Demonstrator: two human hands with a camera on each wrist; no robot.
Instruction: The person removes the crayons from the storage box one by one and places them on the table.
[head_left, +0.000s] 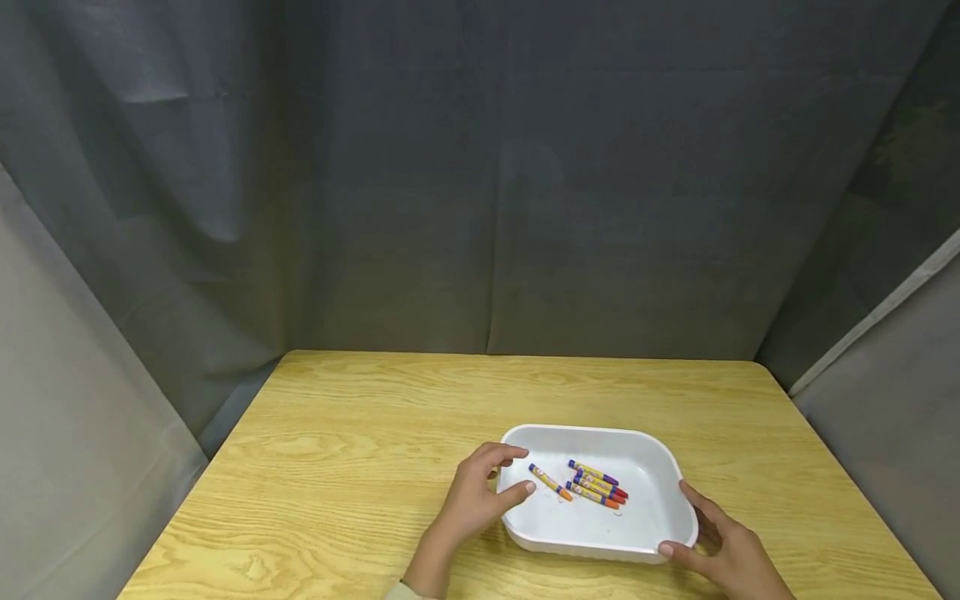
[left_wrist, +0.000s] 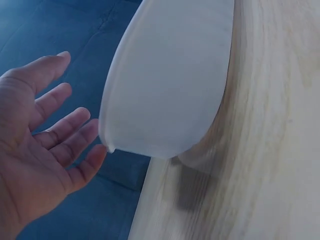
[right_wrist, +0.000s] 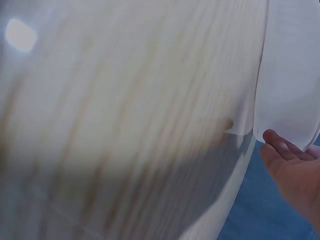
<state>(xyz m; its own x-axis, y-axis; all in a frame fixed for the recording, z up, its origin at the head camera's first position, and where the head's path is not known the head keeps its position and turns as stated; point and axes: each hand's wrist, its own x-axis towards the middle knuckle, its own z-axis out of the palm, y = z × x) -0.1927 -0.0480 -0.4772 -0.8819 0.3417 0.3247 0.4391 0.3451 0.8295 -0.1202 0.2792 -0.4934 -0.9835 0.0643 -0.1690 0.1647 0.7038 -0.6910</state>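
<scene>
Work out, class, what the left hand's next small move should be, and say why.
Probably the left hand should close around the left end of the white tray: its fingers are spread open at that end, while the right hand grips the opposite end, so a matching hold would likely keep the tray and its crayons steady.

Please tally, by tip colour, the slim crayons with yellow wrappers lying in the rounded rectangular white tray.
Slim orange-tipped crayons with yellow wrappers: 2
Slim red-tipped crayons with yellow wrappers: 2
Slim purple-tipped crayon with yellow wrapper: 1
Total: 5
</scene>
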